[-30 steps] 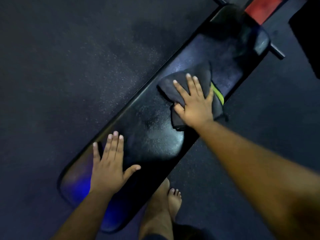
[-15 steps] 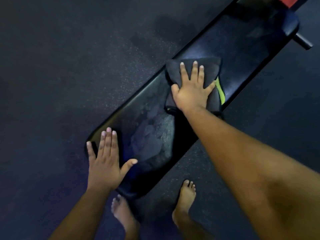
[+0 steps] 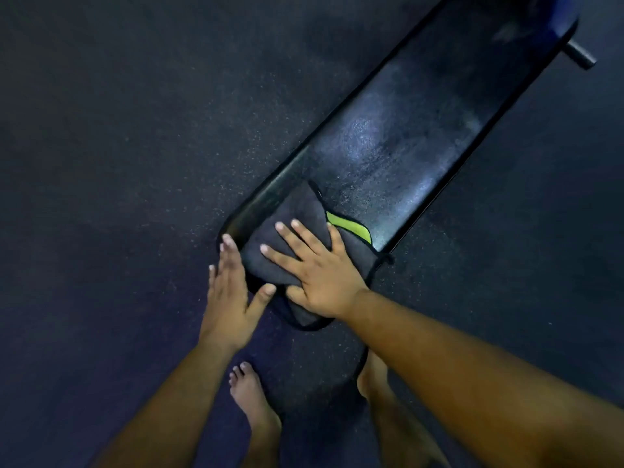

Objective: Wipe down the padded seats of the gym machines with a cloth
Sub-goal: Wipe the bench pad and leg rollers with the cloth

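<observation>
A long black padded bench (image 3: 398, 143) runs diagonally from the lower middle to the top right. A dark grey cloth (image 3: 287, 231) with a lime-green patch lies on the bench's near end. My right hand (image 3: 314, 271) presses flat on the cloth, fingers spread. My left hand (image 3: 229, 292) rests flat on the near left edge of the bench, its thumb touching the cloth beside my right thumb. The pad beyond the cloth shows a dull sheen.
Dark speckled rubber floor (image 3: 135, 146) surrounds the bench. A black frame bar (image 3: 580, 57) sticks out at the bench's far end. My bare feet (image 3: 253, 400) stand on the floor just below the near end.
My right hand has dragged the cloth down the bench from its middle to the near end, next to my left hand. The view has shifted back along the bench.
</observation>
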`<state>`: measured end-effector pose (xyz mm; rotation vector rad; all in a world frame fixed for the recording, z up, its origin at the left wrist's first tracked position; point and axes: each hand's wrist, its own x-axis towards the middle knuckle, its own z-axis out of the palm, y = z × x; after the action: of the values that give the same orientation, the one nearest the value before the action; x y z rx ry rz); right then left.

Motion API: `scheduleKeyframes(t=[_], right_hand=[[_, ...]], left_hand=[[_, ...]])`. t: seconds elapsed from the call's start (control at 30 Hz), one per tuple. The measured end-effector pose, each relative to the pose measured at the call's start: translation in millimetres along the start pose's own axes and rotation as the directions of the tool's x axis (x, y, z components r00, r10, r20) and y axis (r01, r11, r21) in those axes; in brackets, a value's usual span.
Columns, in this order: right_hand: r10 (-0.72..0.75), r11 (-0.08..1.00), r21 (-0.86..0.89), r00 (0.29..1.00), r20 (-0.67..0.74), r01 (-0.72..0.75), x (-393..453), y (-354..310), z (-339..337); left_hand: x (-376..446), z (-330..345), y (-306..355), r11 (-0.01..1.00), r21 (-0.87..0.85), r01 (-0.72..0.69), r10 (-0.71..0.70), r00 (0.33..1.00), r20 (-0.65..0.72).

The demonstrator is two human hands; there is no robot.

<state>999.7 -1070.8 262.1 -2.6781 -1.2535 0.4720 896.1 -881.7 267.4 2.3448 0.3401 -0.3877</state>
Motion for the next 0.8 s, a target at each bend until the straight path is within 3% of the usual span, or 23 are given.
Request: scheduleKeyframes(t=[0.17,0.3,0.4,0.47,0.63,0.7,0.8], right_hand=[[0.077,0.997,0.022,0.995,0.059,-0.078,-59.1,-27.4,11.3],[0.079,0.997,-0.004,0.953,0.293,-0.082,-67.4,-34.4,-22.2],[0.102,0.995,-0.025,0.892,0.44,-0.101,-82.2,-43.1,-79.3],[0.188,0.979,0.001,0.91,0.369,-0.202,-95.0,-57.0,-115.1],[0.268,0.956,0.07,0.944,0.194,-0.286,-124.5,-121.8,-210.9],[0.268,0.955,0.096,0.957,0.112,-0.279,-135.1,-156.2,-251.1],[0.232,0.964,0.128,0.972,0.025,-0.233,-139.8,-197.3,-295.3]], left_hand=[[-24.6,10.4,14.4,0.994,0.004,0.107,-0.107,0.99,0.088],[-64.1,11.9,37.1,0.962,-0.043,0.269,-0.25,0.936,0.248],[-95.6,-18.7,74.1,0.906,-0.086,0.414,-0.355,0.855,0.379],[-108.8,-42.3,98.3,0.859,-0.188,0.476,-0.373,0.834,0.407],[-143.6,-126.6,160.4,0.583,-0.606,0.541,-0.367,0.841,0.398],[-165.0,-166.7,178.8,0.493,-0.73,0.474,-0.337,0.877,0.342],[-183.3,-220.8,199.4,0.482,-0.824,0.299,-0.293,0.941,0.171]])
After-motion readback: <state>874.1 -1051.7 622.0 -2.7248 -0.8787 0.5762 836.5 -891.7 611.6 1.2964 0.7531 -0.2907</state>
